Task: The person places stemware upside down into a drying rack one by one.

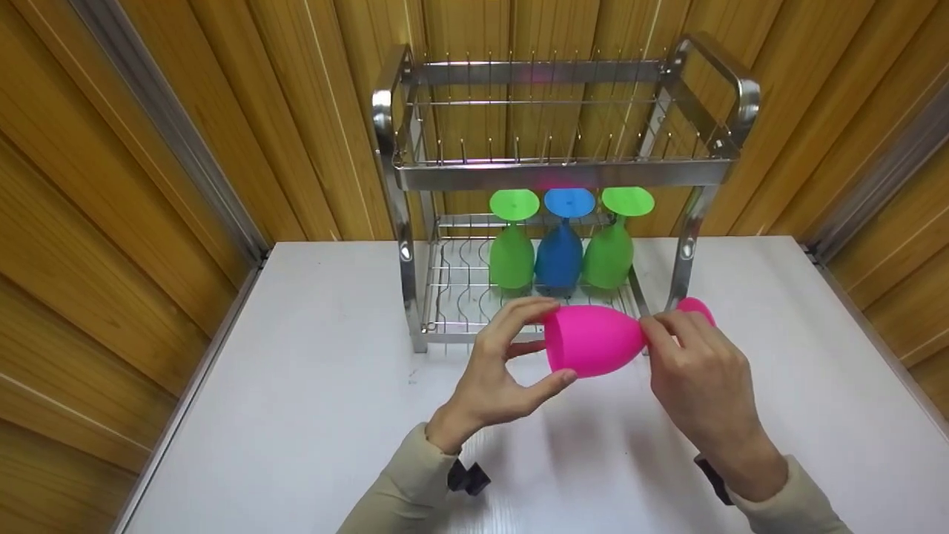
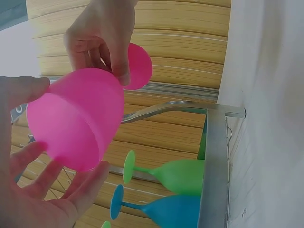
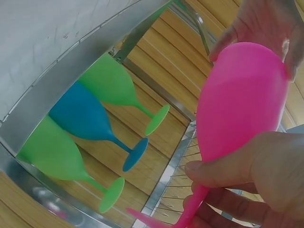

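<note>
A pink goblet (image 1: 597,341) is held sideways in the air in front of the rack, its mouth to the left and its foot to the right. My left hand (image 1: 495,371) grips it near the rim, thumb below and fingers above. At the stem, my right hand (image 1: 700,371) pinches it between thumb and fingers, as the right wrist view also shows; the pink foot (image 1: 697,310) shows past the knuckles. Behind the hands, a blue goblet (image 1: 561,256) stands upside down between two green goblets (image 1: 511,256) on the rack's lower shelf.
A two-tier metal dish rack (image 1: 563,176) stands at the back of the white table (image 1: 296,386). Its upper tier has upright wire prongs, and its lower shelf is wavy wire. Wood-patterned panels (image 1: 311,111) close off the back and both sides.
</note>
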Available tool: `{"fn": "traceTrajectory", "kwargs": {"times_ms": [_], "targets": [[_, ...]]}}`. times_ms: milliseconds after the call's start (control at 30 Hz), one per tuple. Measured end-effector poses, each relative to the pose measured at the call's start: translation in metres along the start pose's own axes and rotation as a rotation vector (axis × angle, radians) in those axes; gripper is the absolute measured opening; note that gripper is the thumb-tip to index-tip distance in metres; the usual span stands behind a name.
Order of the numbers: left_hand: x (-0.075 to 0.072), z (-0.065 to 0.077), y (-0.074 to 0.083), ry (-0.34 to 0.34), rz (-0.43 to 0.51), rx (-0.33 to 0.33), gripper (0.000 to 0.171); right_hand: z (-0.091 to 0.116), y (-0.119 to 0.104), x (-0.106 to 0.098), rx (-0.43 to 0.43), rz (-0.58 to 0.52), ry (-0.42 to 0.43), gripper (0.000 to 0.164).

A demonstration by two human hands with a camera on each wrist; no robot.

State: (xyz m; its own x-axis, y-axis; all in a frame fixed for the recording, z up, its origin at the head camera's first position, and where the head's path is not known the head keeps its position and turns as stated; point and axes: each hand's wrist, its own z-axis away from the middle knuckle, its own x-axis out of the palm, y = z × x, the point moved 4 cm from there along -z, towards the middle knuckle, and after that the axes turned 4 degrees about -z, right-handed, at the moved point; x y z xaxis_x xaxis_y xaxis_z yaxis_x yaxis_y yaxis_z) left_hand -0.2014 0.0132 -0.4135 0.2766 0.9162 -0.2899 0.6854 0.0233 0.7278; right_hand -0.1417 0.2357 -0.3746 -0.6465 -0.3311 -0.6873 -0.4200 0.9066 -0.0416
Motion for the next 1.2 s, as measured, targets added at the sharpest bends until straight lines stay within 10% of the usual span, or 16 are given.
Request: {"fn": "traceTrajectory", "kwargs": {"times_ms": [833, 1200], "targets": [[-0.021, -0.003, -0.001, 0.131, 0.059, -0.031, 0.068, 0.006, -0.014, -0.012, -0.048, -0.139, 0.191, 0.05], [-0.03, -0.003, -0.003, 0.211, 0.092, -0.057, 0.073, 0.015, 0.002, 0.005, 0.132, -0.627, 0.183, 0.05]]}}
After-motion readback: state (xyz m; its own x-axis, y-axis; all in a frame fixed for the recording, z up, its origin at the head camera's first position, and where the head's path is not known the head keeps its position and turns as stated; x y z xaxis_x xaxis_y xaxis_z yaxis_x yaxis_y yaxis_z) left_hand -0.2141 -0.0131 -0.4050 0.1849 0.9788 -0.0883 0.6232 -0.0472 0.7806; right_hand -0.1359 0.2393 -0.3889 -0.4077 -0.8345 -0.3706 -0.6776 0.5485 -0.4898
